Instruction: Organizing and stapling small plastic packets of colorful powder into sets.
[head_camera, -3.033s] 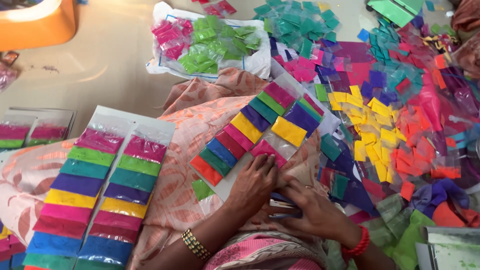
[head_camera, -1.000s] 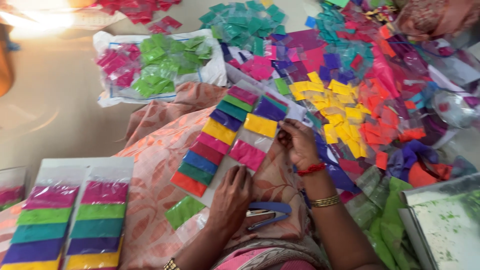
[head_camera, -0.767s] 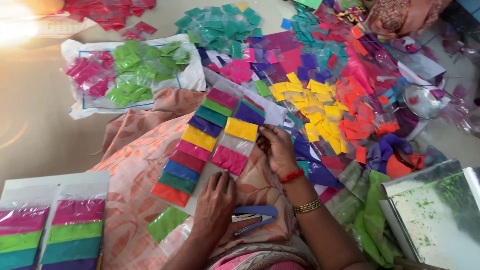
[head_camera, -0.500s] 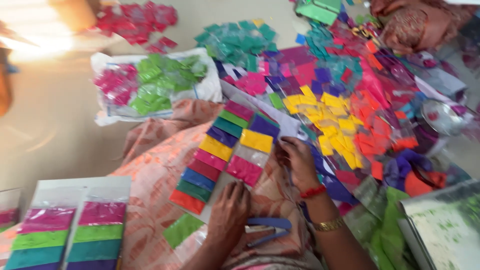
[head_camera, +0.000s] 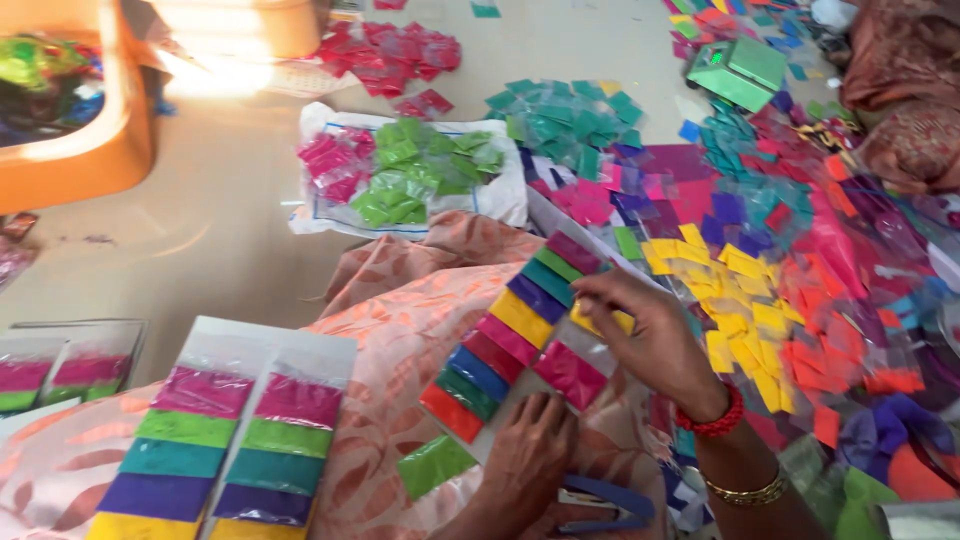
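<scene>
1. Right hand (head_camera: 655, 335): fingers bent together, pinched on a yellow packet (head_camera: 600, 320), which sits at the upper right end of the card's second column. A red beaded bangle (head_camera: 712, 418) and a gold bangle (head_camera: 745, 490) circle the wrist.
2. Left hand (head_camera: 530, 455): palm down, fingers together and flat, pressing the lower edge of the card; it grips nothing.
3. Card of colour packets (head_camera: 505, 350): a long clear-covered card lying slantwise on the peach patterned cloth (head_camera: 390, 330) over the person's lap. One column is full, running red, green, blue, pink, yellow, purple, teal, magenta from lower left to upper right. The second column holds a magenta packet (head_camera: 570, 372) and the yellow one.
4. Loose green packet (head_camera: 436, 465): on the cloth, just beside the card's lower left corner.
5. Blue stapler (head_camera: 605, 505): partly hidden under the left wrist, at the bottom edge of the view.
6. Two finished cards (head_camera: 230, 440): side by side at the cloth's lower left edge, striped magenta, green, teal, purple, yellow.
7. White sheet (head_camera: 500, 200): on the floor beyond the cloth, bearing pink and green packets.
8. Heap of loose packets (head_camera: 760, 290): on the floor to the right, yellow, orange, purple, teal and pink mixed.
9. Orange tub (head_camera: 70, 110): top left corner of the floor.
</scene>
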